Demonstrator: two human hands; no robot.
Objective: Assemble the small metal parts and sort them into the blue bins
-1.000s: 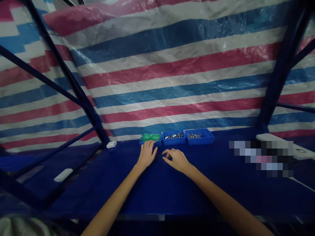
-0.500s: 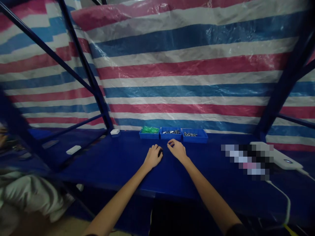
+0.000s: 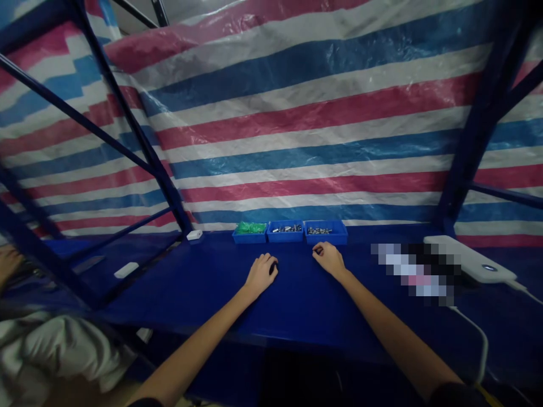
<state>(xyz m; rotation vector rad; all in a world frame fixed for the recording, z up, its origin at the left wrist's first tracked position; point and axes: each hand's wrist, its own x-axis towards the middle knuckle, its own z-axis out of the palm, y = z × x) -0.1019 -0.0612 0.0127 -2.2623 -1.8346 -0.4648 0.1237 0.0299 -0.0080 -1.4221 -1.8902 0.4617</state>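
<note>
My left hand (image 3: 259, 273) rests low over the blue table, its fingers curled round a small black object (image 3: 274, 267) whose kind I cannot make out. To the right, my right hand (image 3: 330, 259) is closed in a pinch just in front of the right blue bin (image 3: 338, 229); whatever its fingertips hold is too small to name. That bin contains small metal parts (image 3: 319, 231). Beside it, the middle blue bin (image 3: 286, 237) has more small metal pieces (image 3: 289, 228). Green plastic packaging (image 3: 251, 227) fills the left blue bin (image 3: 250, 239).
At the right lie a white power bank (image 3: 470, 260) with a cable (image 3: 483, 345) and a blurred-out item (image 3: 416, 271). Two white objects, one small (image 3: 194, 234) and one flat (image 3: 126, 270), sit at left. Blue frame posts (image 3: 156, 164) flank the table; another person's hand (image 3: 9, 263) shows far left.
My right hand has moved right, from before the middle bin to before the right bin. My left hand still grips the black object. The whole view has shifted and tilted slightly.
</note>
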